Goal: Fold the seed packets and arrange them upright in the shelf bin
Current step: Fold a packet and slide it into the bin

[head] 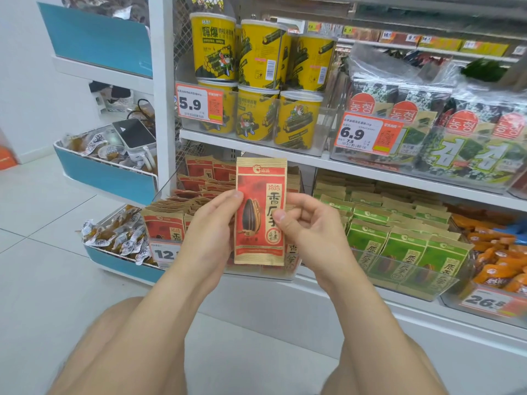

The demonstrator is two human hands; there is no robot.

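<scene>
- Head view: a red sunflower seed packet [260, 215] is held upright dead centre, just in front of the clear shelf bin [256, 276]. It looks unfolded so far.
- Its 9 o'clock edge is pinched by the left hand [211, 223], thumb on the front. The 3 o'clock edge is pinched by the right hand [310, 223], fingers curled.
- More red packets [165, 223] are seen in the bin at 8 o'clock, and green packets [405, 246] at 3 o'clock.
- Handling guess: light, thin, papery and easily creased, with loose seeds that shift inside. It's probably best gripped at the flat sealed edges.
</scene>
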